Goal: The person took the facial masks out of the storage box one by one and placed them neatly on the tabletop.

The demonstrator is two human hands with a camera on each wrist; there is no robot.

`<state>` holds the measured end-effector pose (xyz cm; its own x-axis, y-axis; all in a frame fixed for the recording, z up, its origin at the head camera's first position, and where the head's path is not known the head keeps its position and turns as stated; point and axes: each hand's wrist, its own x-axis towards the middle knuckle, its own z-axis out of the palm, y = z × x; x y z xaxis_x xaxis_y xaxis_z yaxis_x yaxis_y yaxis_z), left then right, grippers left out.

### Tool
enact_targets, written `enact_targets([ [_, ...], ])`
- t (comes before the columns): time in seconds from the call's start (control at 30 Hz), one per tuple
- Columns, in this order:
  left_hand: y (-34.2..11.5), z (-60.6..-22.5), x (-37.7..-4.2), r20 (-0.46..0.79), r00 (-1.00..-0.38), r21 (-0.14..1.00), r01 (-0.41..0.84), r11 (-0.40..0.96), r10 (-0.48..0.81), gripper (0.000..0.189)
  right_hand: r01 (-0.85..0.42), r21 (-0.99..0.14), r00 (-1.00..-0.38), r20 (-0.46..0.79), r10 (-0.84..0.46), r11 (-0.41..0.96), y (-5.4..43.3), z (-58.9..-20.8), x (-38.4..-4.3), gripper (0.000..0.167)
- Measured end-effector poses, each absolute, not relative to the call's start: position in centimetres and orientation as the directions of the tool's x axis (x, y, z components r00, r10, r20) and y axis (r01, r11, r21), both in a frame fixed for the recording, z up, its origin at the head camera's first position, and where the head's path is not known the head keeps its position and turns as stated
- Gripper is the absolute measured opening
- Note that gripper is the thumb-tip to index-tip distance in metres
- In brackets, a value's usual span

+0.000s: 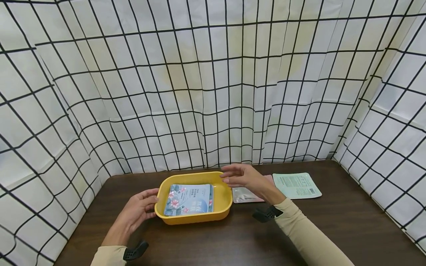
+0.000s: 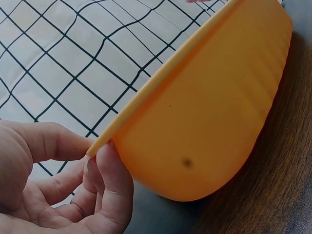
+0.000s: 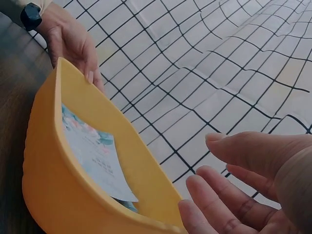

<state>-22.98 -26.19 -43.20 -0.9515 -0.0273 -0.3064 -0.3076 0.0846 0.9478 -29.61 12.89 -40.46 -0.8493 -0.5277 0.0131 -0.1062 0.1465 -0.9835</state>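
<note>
A yellow plastic basin point(image 1: 196, 218) stands on the table, with light-blue flowered sachets point(image 1: 189, 200) lying flat inside toward its left. My left hand point(image 1: 138, 208) is at the basin's left end; in the left wrist view the hand point(image 2: 73, 180) pinches the rim point(image 2: 146, 92) between thumb and fingers. Over the right end of the basin hovers my right hand point(image 1: 247, 181), fingers loosely extended and holding nothing. The right wrist view shows this hand point(image 3: 243, 190) beside the rim, with a flowered sachet point(image 3: 95, 156) visible inside the basin.
Right of the basin lie a pale green sachet point(image 1: 296, 186) and a pink-and-silver sachet point(image 1: 244, 195), partly hidden by my right hand and forearm. The dark wooden table point(image 1: 206, 244) backs onto a white cloth point(image 1: 186, 81) with black grid lines, which also flanks both sides.
</note>
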Motion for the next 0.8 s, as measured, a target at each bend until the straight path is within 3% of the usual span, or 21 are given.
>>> enact_targets([
  [0.8, -26.2, -43.2, -22.9, -0.294, -0.955, 0.952, -0.296, 0.078, -0.034, 0.053, -0.093, -0.983, -0.797, -0.019, -0.603, 0.155, 8.9, -40.7, -29.7, 0.061],
])
